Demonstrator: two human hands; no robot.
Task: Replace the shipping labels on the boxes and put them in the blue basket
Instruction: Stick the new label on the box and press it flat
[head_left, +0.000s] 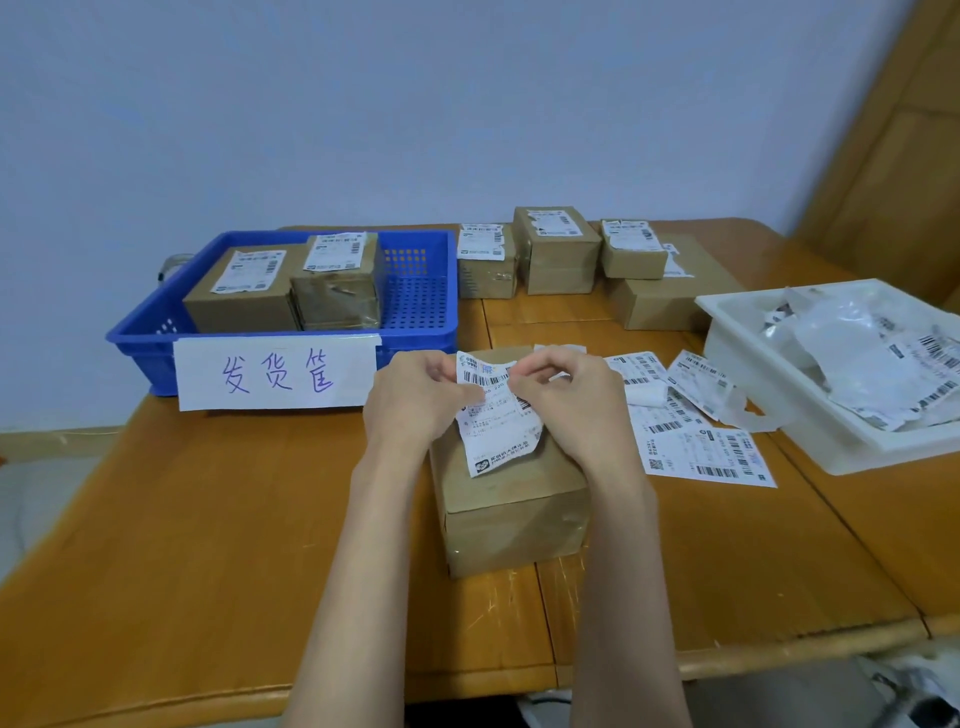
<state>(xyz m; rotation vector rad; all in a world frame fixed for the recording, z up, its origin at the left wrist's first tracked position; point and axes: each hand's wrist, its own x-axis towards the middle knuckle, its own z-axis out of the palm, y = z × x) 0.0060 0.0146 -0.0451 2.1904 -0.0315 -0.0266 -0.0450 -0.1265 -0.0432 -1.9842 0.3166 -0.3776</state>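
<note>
A brown cardboard box (511, 512) stands on the wooden table in front of me. Above it hangs a white shipping label (496, 418), crumpled at its lower edge. My left hand (415, 397) pinches the label's left edge and my right hand (569, 397) pinches its upper right part. The blue basket (415, 306) sits at the back left with a handwritten paper sign on its front wall. Two labelled boxes (244, 291) stand inside it, side by side.
Several labelled boxes (558, 249) are stacked at the back of the table. Loose label sheets (706, 452) lie to the right of my hands. A white tray (748, 358) of crumpled label backings stands at the far right. The table's front edge is near my elbows.
</note>
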